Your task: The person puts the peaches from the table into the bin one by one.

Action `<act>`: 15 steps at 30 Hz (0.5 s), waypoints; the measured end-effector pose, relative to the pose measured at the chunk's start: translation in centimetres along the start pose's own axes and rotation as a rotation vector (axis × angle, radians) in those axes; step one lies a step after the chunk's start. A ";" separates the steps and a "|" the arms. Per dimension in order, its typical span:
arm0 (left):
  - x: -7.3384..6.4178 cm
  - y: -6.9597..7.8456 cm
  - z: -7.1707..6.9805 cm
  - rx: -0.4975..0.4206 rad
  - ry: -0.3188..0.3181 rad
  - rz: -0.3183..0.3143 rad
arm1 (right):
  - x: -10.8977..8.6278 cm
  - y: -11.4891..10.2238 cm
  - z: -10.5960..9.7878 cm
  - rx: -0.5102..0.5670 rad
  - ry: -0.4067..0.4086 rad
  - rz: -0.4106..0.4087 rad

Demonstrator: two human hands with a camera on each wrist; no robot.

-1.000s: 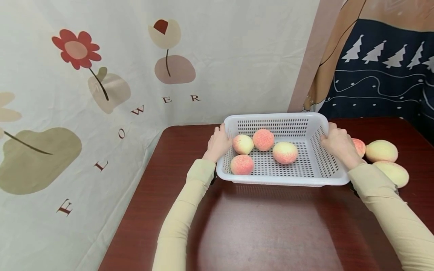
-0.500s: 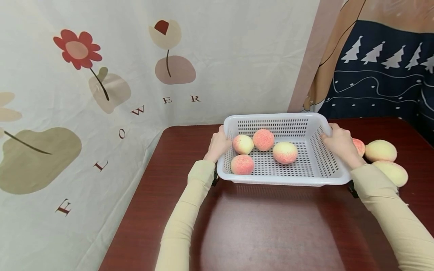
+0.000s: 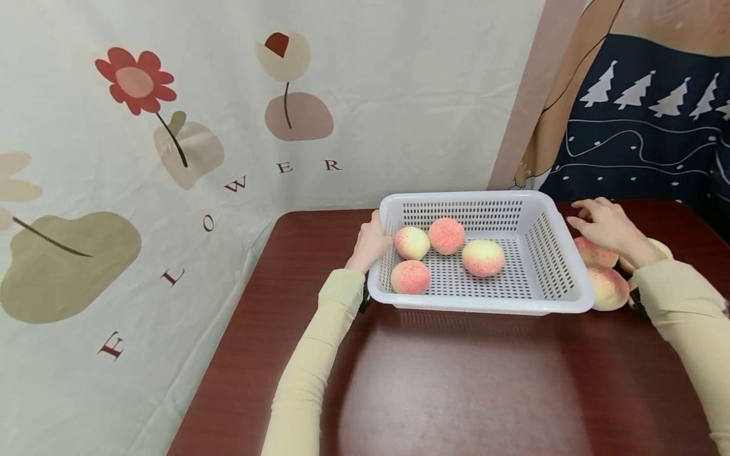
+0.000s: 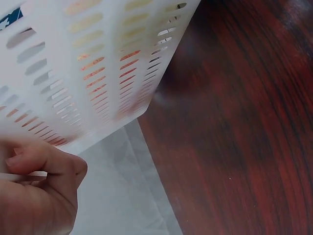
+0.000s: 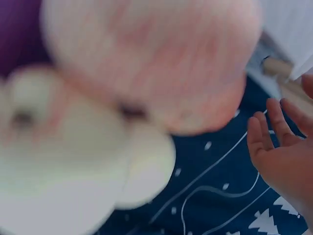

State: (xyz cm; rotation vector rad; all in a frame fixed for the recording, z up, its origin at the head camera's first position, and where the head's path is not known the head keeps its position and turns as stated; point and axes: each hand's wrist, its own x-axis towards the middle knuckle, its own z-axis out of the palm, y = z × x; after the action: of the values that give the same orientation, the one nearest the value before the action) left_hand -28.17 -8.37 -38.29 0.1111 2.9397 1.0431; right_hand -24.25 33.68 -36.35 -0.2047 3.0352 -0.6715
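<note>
White basket point(image 3: 479, 305) near the counter's point(image 3: 456, 380) far edge, part filled: four peaches point(image 3: 483, 258) are in, several loose peaches point(image 3: 607, 289) are left outside, towards the far right corner. The left hand point(image 3: 371, 242) has fingers clamped on the basket's left rim; the right hand point(image 3: 613, 227), fingers parted, holding nothing, is just above or beyond the loose peaches

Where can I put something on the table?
There's bare table in front of the plastic basket, between the sleeves, and left of the left hand. Crowded: right of the basket, where peaches bunch by the right hand.
</note>
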 end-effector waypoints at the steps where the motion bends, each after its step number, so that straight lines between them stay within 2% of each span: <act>1: 0.0 0.0 0.0 0.005 0.000 -0.005 | 0.0 0.4 -0.2 -0.037 -0.017 -0.014; 4: 0.0 0.0 0.0 0.009 0.000 -0.021 | 0.0 1.4 -0.2 -0.146 -0.097 -0.044; 8: 0.0 0.0 0.0 0.001 -0.005 -0.025 | -0.2 2.2 0.6 -0.212 -0.202 -0.029; 11: 0.1 0.0 0.0 -0.008 -0.019 -0.023 | -0.4 2.6 1.3 -0.235 -0.229 -0.005; 15: 0.1 0.0 0.0 -0.016 -0.026 -0.026 | -0.5 3.0 1.8 -0.244 -0.225 0.020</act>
State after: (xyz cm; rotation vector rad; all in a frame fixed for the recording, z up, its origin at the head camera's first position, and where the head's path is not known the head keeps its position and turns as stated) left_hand -28.23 -8.32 -38.28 0.0859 2.9009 1.0537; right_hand -23.99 35.68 -39.27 -0.2366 2.8881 -0.2542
